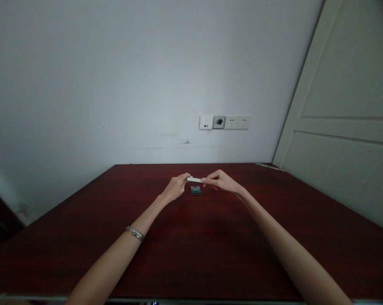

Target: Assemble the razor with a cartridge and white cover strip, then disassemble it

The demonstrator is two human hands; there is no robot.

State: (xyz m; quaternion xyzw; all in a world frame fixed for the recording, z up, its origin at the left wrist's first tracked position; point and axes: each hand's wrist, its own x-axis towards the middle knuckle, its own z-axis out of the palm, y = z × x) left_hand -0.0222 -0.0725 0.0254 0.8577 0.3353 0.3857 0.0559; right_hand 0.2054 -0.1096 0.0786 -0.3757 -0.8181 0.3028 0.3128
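Observation:
Both my arms reach far out over a dark red table (pixel 210 245). My left hand (pixel 176 186) and my right hand (pixel 221 181) each pinch one end of a small flat white object (pixel 194 180), holding it level just above the tabletop. Directly beneath it, on the table, lies a small dark rectangular item (pixel 195 190) with a greenish face. A silver bracelet (pixel 135 233) sits on my left wrist.
A white wall rises behind the table, with a row of sockets (pixel 225 122) above the far edge. A white panelled door (pixel 347 127) stands along the table's right side. The near edge of the table runs along the bottom of the view.

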